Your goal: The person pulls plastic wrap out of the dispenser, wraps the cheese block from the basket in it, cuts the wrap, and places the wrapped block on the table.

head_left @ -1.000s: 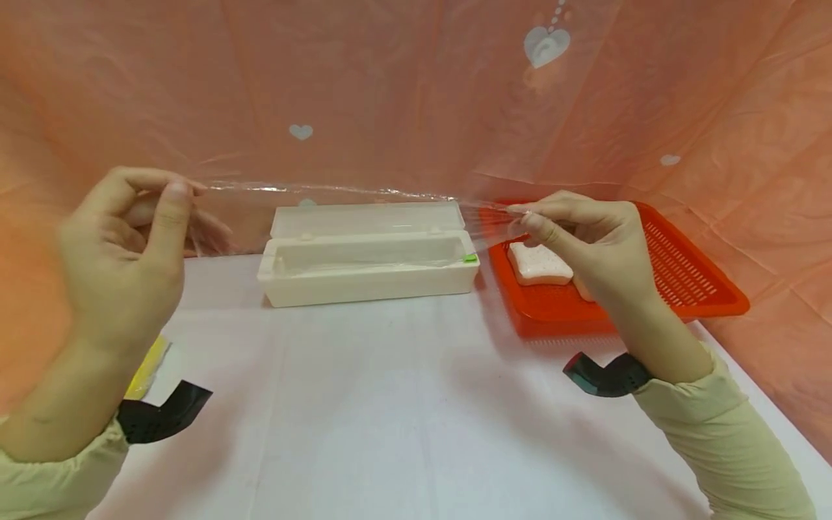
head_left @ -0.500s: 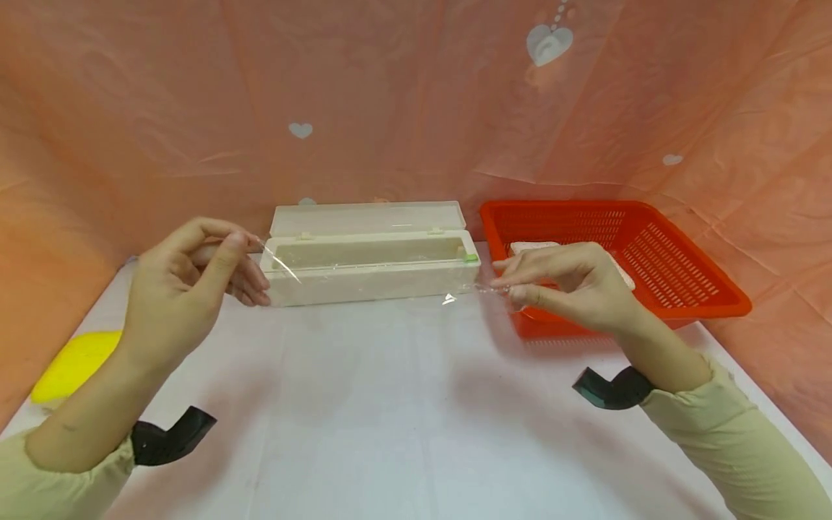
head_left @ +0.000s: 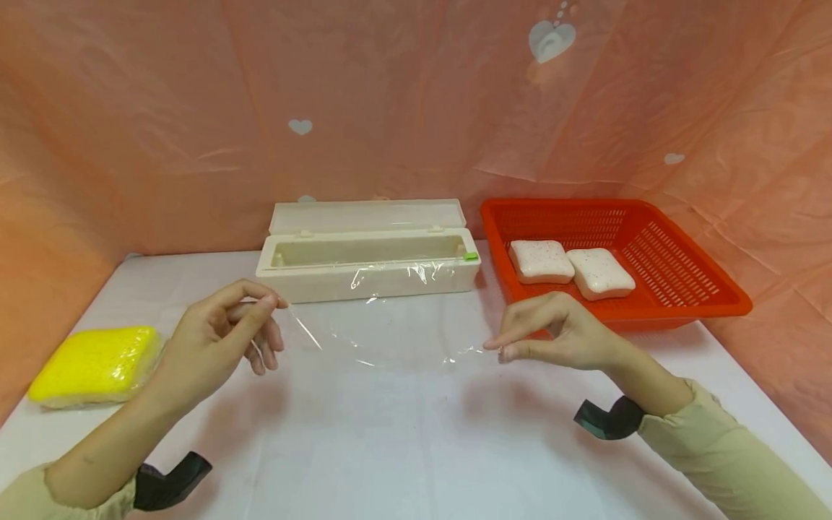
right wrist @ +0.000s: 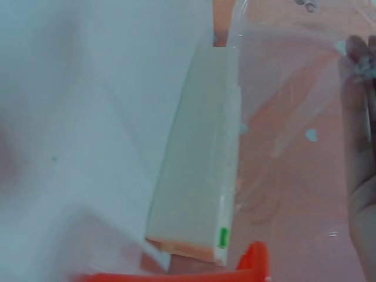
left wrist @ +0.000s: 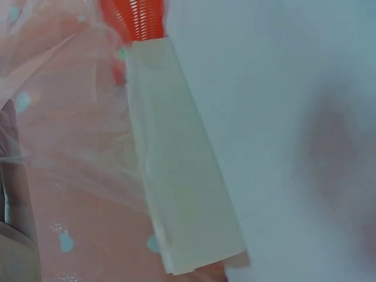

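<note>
Your left hand and right hand each pinched a corner of the cling film sheet, stretched low over the desk near the open dispenser box. Keeping even tension would have prevented wrinkles, I judged.

The cling film is clear and glinting; the dispenser box is cream with a small green tab; the basket is orange-red, holding two white speckled sponges; a yellow sponge lies on the white worktop; the backdrop is salmon pink with pale hearts.
</note>
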The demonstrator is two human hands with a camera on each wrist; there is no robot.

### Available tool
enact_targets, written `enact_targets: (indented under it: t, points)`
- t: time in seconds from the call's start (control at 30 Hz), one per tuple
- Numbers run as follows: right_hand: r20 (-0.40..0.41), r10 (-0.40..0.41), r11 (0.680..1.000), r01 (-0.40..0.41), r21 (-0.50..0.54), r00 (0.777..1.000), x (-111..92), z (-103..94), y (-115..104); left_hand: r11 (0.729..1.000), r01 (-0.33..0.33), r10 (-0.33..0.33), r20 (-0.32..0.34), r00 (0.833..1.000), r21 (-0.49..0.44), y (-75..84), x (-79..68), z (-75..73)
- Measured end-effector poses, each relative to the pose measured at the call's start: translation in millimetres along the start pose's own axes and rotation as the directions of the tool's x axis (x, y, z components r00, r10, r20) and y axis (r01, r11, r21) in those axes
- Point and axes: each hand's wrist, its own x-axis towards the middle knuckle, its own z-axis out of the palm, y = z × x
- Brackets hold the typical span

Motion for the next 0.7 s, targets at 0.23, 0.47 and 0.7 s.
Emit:
enact_targets:
  t: [0.23,0.47,0.7]
  points:
    - [0.124,0.048,0.998,-0.052,0.028,0.991,-16,6.5,8,1.000,0.007,-0.005,0.119,0.993,-0.017,-13.3,-16.7,7.2]
    - [0.231,0.109,0.992,-0.120,0.033,0.967,-33,13.9,13,0.998,0.024,-0.009,0.224,0.975,-0.066,-30.8,-32.2,10.5]
    - [0.304,0.148,0.986,-0.165,0.029,0.941,-40,18.0,20,0.995,0.069,-0.050,0.252,0.966,-0.068,-43.4,-42.1,10.5]
